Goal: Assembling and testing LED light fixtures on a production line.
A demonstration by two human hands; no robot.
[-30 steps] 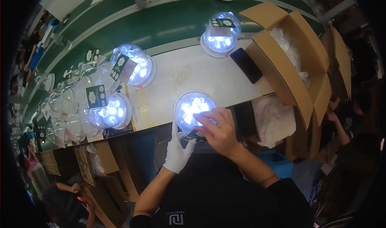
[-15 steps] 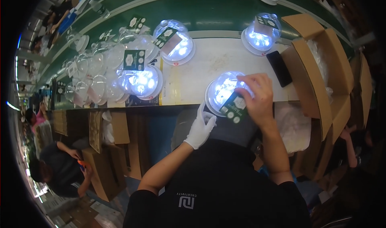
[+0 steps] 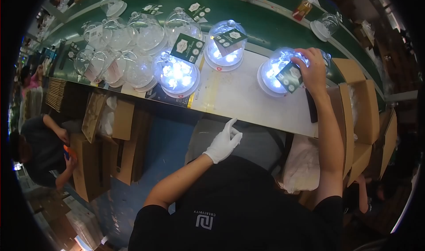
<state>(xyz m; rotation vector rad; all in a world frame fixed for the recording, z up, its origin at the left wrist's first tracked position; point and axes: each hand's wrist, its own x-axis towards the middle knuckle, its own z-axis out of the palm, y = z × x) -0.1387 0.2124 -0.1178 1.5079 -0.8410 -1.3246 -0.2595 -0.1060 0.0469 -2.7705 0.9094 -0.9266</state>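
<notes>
My right hand (image 3: pixel 313 69), bare, has its fingers closed around the top of a lit glass dome lamp (image 3: pixel 269 74). The lamp stands on a white base on the worktop, with white lights glowing inside and a green card tag (image 3: pixel 290 77) hanging at its near side. In front of the table edge, my left hand (image 3: pixel 224 142) wears a white glove; it holds nothing and its fingers are apart, the index stretched forward. Two more lit dome lamps, one in the middle (image 3: pixel 226 45) and one farther left (image 3: pixel 177 76), carry similar tags.
Several unlit clear domes (image 3: pixel 146 34) crowd the left of the worktop (image 3: pixel 241 94). A black flat object (image 3: pixel 311 107) lies beside an open cardboard box (image 3: pixel 347 113) on the right. Behind runs a green conveyor (image 3: pixel 212 7). A person (image 3: pixel 40 140) works at the lower left.
The dome lamp under my right hand has moved away from the table's front edge, farther back on the worktop. My left hand has come off its base. The view has shifted.
</notes>
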